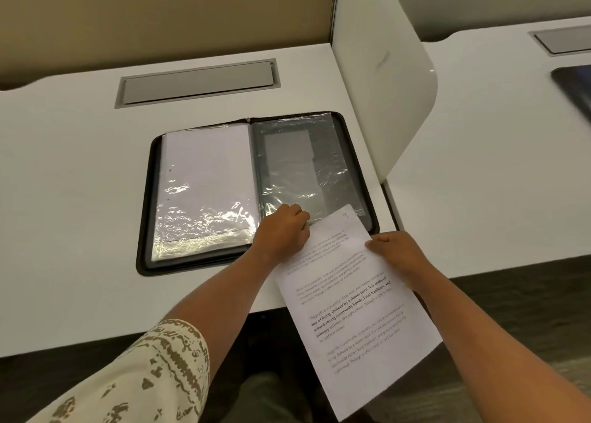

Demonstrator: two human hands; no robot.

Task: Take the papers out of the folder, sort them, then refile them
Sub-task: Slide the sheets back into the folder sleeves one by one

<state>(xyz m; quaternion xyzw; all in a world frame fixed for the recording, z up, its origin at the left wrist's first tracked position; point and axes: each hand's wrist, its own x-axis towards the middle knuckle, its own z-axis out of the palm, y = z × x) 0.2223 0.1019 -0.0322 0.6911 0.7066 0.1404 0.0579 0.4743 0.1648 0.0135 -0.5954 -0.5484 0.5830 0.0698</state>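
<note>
Diagonally, paper (pixel 355 307) (top toward folder (pixel 256 186))

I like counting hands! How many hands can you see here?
2. The left hand pinches the plastic sleeve on the folder's right side. The right hand holds the printed paper by its right edge. None seem hidden.

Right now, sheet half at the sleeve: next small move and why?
Probably slide the printed sheet further along its length, relative to the right-hand clear sleeve. The left hand pinches the sleeve's lower edge, the right hand grips the sheet's side, and most of the sheet lies outside.
</note>
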